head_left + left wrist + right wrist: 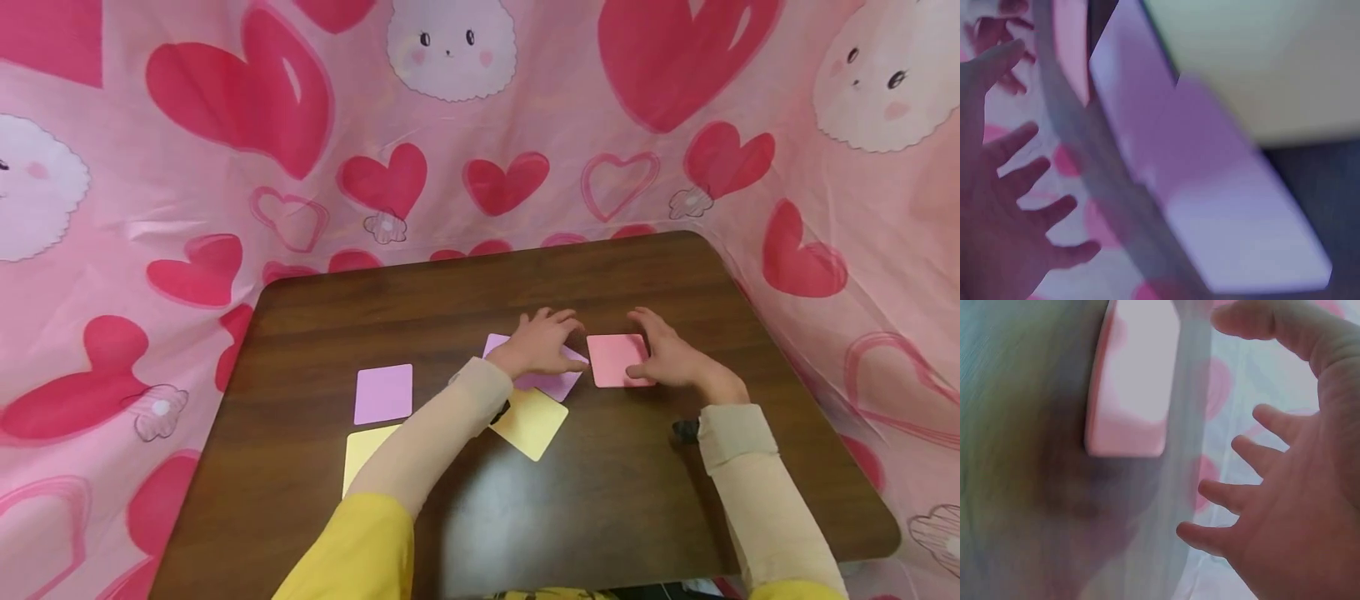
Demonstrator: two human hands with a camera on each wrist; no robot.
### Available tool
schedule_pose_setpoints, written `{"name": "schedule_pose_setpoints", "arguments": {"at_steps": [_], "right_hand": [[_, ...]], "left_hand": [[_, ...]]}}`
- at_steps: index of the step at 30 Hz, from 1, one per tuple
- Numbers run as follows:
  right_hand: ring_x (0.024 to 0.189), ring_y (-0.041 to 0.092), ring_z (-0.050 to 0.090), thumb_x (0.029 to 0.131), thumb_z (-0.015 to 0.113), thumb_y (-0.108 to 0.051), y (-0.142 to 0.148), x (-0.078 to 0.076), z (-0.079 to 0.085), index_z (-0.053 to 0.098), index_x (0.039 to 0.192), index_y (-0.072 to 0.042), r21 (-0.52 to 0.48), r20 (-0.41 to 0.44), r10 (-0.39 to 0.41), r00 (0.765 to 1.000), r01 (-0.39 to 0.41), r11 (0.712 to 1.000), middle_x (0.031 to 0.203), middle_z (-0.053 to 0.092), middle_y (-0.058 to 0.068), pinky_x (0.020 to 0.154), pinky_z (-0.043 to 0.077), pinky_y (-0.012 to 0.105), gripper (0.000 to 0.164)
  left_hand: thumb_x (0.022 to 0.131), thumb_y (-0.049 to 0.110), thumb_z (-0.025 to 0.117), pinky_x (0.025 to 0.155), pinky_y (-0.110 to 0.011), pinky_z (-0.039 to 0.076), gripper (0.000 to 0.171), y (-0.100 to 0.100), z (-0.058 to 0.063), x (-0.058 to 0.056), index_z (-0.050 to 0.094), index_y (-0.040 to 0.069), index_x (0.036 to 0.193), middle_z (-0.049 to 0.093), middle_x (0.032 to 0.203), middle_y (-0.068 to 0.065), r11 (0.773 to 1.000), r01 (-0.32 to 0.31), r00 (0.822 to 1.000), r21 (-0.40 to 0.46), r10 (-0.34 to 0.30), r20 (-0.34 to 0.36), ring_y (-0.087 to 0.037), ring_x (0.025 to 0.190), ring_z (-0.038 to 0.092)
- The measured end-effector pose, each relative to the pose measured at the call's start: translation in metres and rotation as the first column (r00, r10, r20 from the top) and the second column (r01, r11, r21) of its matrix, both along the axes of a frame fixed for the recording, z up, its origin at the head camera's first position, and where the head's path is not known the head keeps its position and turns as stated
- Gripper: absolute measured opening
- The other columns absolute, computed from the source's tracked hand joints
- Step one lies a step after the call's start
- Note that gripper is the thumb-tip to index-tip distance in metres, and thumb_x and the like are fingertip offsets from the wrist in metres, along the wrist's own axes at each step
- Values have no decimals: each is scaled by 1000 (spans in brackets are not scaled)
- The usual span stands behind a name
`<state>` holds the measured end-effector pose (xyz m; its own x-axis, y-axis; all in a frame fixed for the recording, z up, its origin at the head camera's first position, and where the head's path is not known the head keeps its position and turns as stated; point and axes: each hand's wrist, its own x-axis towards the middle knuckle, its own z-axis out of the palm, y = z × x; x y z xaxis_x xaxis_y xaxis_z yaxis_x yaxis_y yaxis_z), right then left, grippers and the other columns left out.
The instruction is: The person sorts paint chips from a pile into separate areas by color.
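My left hand [542, 343] is over overlapping purple square cards [557, 386], its fingers spread and slightly bent, with nothing in them. On the other side of a pink square card [609, 360] is my right hand [671, 358], fingers apart, its thumb overlapping the card's right part in the head view. The right wrist view shows a visible thickness along the side of the pink card [1132, 428], and the palm holds nothing. Just below the purple cards lies a yellow square card [532, 425]. My left wrist hides part of the purple and yellow cards.
Farther left on the brown wooden table [450, 300] lie another purple card [383, 394] and a yellow card [366, 450], the latter partly behind my left forearm. A pink cloth [555, 125] with hearts hangs around the table's back and sides.
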<state>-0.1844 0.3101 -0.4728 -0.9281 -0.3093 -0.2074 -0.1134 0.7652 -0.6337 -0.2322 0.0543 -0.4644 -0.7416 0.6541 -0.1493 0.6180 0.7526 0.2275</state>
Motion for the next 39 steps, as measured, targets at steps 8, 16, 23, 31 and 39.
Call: {"name": "schedule_pose_setpoints", "arguments": {"at_steps": [8,16,23,31,39], "right_hand": [[149,50,13,83,82,-31,-24,-7,13,25,155,2,-5,-130,12,991,-13,1000,164,15,26,115,13,70,98],[150,46,13,84,82,-30,-49,-16,21,23,157,-5,23,-137,5,991,-2,1000,166,15,21,108,10,79,97],[150,43,15,81,82,-38,-80,-23,23,26,157,-10,72,-146,27,989,-17,997,165,21,17,106,6,80,99],[148,48,16,79,84,-43,-114,-22,14,30,156,-11,125,-151,71,986,-52,991,163,26,16,106,2,82,100],[148,51,16,78,83,-46,-148,-19,4,33,156,-10,176,-132,156,979,-131,976,163,28,17,106,2,82,99]], "left_hand": [[94,43,66,111,-68,27,61,-43,26,-17,49,23,149,30,164,-1,998,40,997,45,-42,66,-36,149,26],[87,28,68,113,-70,23,67,-74,29,-21,46,23,151,30,164,0,1000,3,991,-3,-2,130,-36,150,22],[81,29,77,115,-70,15,79,-101,19,-23,44,24,153,29,165,1,997,-63,969,-48,73,234,-33,155,11],[75,34,87,115,-70,16,90,-127,1,-22,42,23,152,34,163,-3,995,-85,956,-49,95,278,-36,154,13],[77,39,86,116,-70,14,91,-142,-8,-16,40,25,154,33,163,-2,993,-107,947,-58,120,298,-37,154,12]]}}
